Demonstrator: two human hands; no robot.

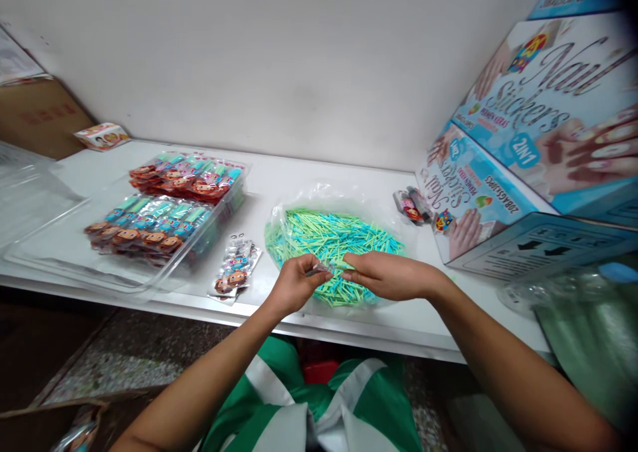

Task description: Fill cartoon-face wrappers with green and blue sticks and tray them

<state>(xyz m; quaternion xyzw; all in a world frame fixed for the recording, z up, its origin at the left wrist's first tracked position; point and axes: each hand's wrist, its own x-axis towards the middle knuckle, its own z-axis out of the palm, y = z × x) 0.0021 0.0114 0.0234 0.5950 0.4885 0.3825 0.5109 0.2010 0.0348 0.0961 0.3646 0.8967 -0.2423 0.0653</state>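
My left hand (295,283) is closed in a pinch on a small shiny packet (319,268), whose print is too small to read. Thumb and fingers of my right hand (386,274) pinch green sticks (341,264) against the packet's end; how many is unclear. Both hands are over a clear plastic bag (279,216) spread wide, full of thin green and blue candy-like sticks (331,229). Left of the bag lies a small pile of printed packets (234,269) with a cartoon face. Whether the stick tips are inside the packet is hidden by my fingers.
A clear plastic box (169,276) at left holds rows of filled packets (154,229). Nail Stickers cartons (558,100) are stacked at right, with small dark packets (413,205) beside them. A brown carton (42,116) and a little box (102,136) are at back left.
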